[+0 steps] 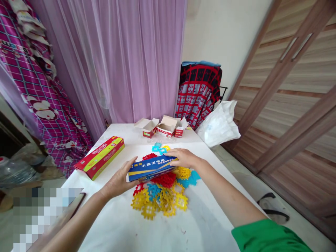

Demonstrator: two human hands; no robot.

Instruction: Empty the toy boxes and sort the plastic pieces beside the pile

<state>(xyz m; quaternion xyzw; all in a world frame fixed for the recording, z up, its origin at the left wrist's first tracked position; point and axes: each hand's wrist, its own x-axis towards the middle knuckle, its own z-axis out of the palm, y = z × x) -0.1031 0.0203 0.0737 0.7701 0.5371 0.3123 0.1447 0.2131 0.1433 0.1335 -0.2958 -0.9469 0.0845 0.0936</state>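
Observation:
A long blue box (151, 168) with yellow trim and white lettering is held level just above a heap of plastic grid tiles (162, 196) in red, yellow and light blue. My left hand (119, 180) grips the box's near left end, fingers closed round it. My right hand (182, 157) holds the far right end, fingers curled over the top edge. The tiles lie on a white table (120, 224), partly hidden under the box.
A long red and yellow box (101, 156) lies at the table's left. Three small open red and white cartons (162, 127) stand at the far edge. A white plastic bag (219, 124) hangs off the right corner. Curtain, a draped chair and wooden sliding doors stand behind.

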